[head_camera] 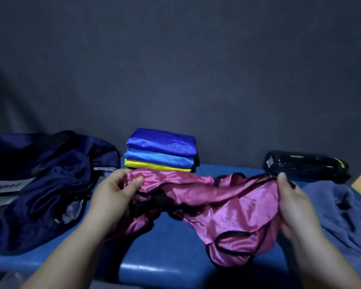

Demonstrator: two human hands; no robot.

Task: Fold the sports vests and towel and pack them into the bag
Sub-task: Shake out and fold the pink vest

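A pink sports vest point(223, 207) with black trim hangs crumpled between my hands above the blue surface. My left hand point(115, 190) pinches its left edge between thumb and fingers. My right hand point(294, 199) grips its right edge. Behind the vest stands a stack of three folded vests point(161, 151), dark blue on top, lighter blue in the middle, yellow at the bottom. A dark navy bag point(40, 182) lies slumped on the left. A blue-grey towel point(346, 213) lies unfolded and rumpled on the right.
A black bottle point(304, 163) lies on its side at the back right, behind the towel. The blue surface point(165, 247) has a rounded front edge. A dark grey wall rises behind everything. A tan strip shows at the far right edge.
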